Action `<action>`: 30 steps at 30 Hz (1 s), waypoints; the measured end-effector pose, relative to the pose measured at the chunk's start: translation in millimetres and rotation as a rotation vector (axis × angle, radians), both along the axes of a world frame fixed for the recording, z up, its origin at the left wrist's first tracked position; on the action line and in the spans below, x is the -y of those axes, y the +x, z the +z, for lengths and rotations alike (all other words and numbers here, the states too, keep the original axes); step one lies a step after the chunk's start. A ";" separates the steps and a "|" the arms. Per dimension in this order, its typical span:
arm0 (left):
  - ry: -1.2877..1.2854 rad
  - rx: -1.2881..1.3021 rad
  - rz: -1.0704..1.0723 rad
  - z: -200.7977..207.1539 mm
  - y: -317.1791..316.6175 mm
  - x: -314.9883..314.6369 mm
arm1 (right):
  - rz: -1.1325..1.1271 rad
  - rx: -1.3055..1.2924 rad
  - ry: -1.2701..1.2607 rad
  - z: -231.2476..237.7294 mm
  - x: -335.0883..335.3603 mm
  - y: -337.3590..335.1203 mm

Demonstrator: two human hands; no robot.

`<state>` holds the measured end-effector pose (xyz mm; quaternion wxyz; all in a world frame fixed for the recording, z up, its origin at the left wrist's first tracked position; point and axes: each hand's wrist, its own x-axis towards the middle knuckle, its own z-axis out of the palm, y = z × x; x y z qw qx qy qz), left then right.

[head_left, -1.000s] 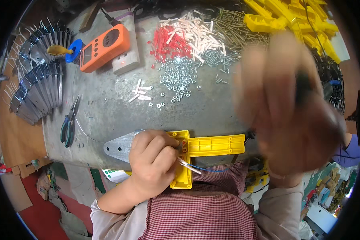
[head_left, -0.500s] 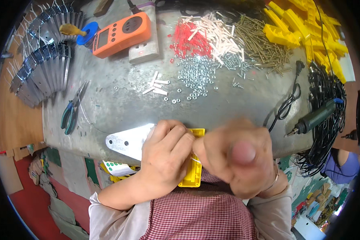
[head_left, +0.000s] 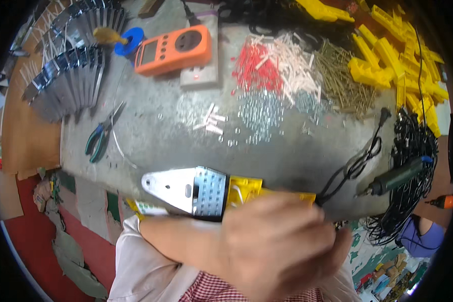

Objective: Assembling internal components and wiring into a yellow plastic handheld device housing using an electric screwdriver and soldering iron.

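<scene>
My left hand [head_left: 279,236] is smeared by motion in front of my body, its forearm coming in from the lower left. It covers most of my right hand; a bit of skin at its right edge [head_left: 343,244] may belong to that hand. What the fingers hold, if anything, is hidden. Beside them, at the table's near edge, lies a tapered silver metal plate [head_left: 173,189] with holes and a grid of small pale squares. Against its right end sits an open yellow plastic housing [head_left: 244,186] with a white wire inside, partly behind my hand.
Pliers [head_left: 99,136] lie at left, near fanned metal plates [head_left: 68,83]. An orange multimeter [head_left: 173,50] stands at the back. Farther right are piles of nuts [head_left: 259,116], red parts [head_left: 256,68], screws [head_left: 345,80], yellow housings [head_left: 387,60], an electric screwdriver [head_left: 400,176] and black cables [head_left: 410,146].
My left hand has let go of the metal plate and swung right across my right hand. The yellow housing has turned from upright to lying sideways. The whole view has shifted slightly.
</scene>
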<state>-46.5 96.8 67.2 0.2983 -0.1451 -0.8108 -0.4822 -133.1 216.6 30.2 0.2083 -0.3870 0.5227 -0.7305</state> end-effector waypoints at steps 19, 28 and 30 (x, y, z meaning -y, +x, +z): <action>-0.761 0.340 0.007 -31.0 90.5 27.9 | -0.500 -0.906 1.156 13.0 -93.8 51.2; -0.838 0.364 0.017 -38.4 82.9 31.7 | -0.423 -0.897 1.035 5.0 -107.9 61.0; -0.844 0.320 0.022 -43.2 79.8 33.1 | -0.484 -0.845 0.990 4.3 -109.2 60.6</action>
